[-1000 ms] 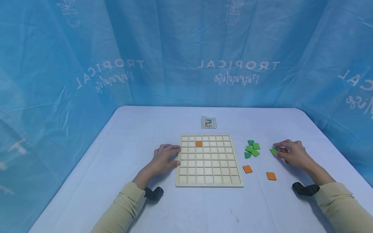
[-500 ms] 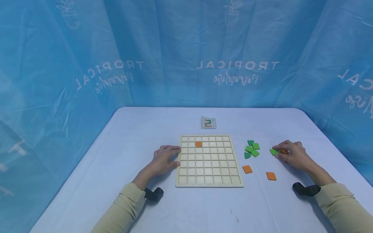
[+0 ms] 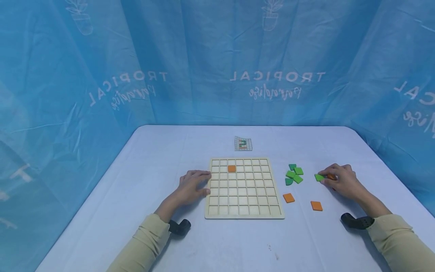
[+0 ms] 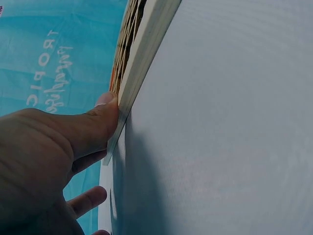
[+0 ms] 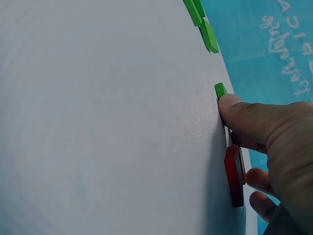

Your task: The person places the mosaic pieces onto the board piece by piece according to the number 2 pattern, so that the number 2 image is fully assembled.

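Observation:
A light-green tile (image 3: 319, 177) lies at the thumb and index fingertips of my right hand (image 3: 342, 181), which pinches it by its edges close to the tablecloth. Under that hand sit an orange tile (image 3: 331, 176) and a red piece (image 5: 234, 176), both partly hidden. At the left edge of the pale wooden grid board (image 3: 244, 216), my left hand (image 3: 191, 187) rests with fairly straight fingers; in the left wrist view its thumb (image 4: 105, 105) touches the board's side. One orange square (image 3: 232, 168) occupies a cell in the board's second row.
Between board and right hand is a cluster of light-green squares (image 3: 298, 179) and dark-green rounded pieces (image 3: 289, 181). Two orange squares, a nearer one (image 3: 316, 206) and another by the board (image 3: 289, 198), lie below. A small pattern card (image 3: 243, 144) stands behind the board; blue curtains (image 3: 217, 56) surround the table.
Almost nothing moves. The right hand's thumb and index finger stay at the light-green tile, which shifts very slightly; the left hand keeps its place at the board.

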Tool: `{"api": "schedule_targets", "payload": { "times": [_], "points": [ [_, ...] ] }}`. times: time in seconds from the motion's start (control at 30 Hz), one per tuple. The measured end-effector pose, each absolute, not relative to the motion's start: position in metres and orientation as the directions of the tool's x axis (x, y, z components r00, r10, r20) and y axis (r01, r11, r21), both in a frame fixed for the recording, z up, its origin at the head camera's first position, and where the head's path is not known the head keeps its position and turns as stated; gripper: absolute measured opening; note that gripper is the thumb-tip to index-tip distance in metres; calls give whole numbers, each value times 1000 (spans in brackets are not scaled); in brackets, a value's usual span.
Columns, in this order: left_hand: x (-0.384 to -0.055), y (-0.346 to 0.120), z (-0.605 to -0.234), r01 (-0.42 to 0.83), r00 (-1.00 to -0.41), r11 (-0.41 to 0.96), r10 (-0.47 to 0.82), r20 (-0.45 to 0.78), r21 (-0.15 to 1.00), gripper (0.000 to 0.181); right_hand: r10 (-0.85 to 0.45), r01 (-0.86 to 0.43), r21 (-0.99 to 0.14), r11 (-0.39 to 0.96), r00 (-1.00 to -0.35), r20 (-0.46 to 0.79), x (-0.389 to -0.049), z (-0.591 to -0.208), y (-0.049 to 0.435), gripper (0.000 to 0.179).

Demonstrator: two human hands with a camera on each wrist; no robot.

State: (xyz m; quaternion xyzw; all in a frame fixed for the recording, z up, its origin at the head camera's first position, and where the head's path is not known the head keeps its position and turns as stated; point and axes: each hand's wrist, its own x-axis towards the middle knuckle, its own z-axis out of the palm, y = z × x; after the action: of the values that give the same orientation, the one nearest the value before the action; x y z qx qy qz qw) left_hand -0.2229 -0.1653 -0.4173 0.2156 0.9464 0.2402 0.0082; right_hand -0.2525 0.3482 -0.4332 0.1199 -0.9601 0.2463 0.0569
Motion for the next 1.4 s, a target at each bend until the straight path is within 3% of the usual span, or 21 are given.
{"api": "schedule_targets", "payload": {
  "times": [0.47,1.13,1.4],
  "points": [
    [-222,-163,-416,394,-912,802,403,81,449,52,-233,-331,-506,797,-941,247,-252,-425,332,28],
    [-220,-162,-416,375,-920,819,385,68,435,53,-243,-338,-541,770,-940,241,-266,-408,224,29],
    [-221,-162,-416,388,-915,813,395,77,435,53,-281,-396,-496,773,-914,292,-275,-407,187,27]
  ]
}}
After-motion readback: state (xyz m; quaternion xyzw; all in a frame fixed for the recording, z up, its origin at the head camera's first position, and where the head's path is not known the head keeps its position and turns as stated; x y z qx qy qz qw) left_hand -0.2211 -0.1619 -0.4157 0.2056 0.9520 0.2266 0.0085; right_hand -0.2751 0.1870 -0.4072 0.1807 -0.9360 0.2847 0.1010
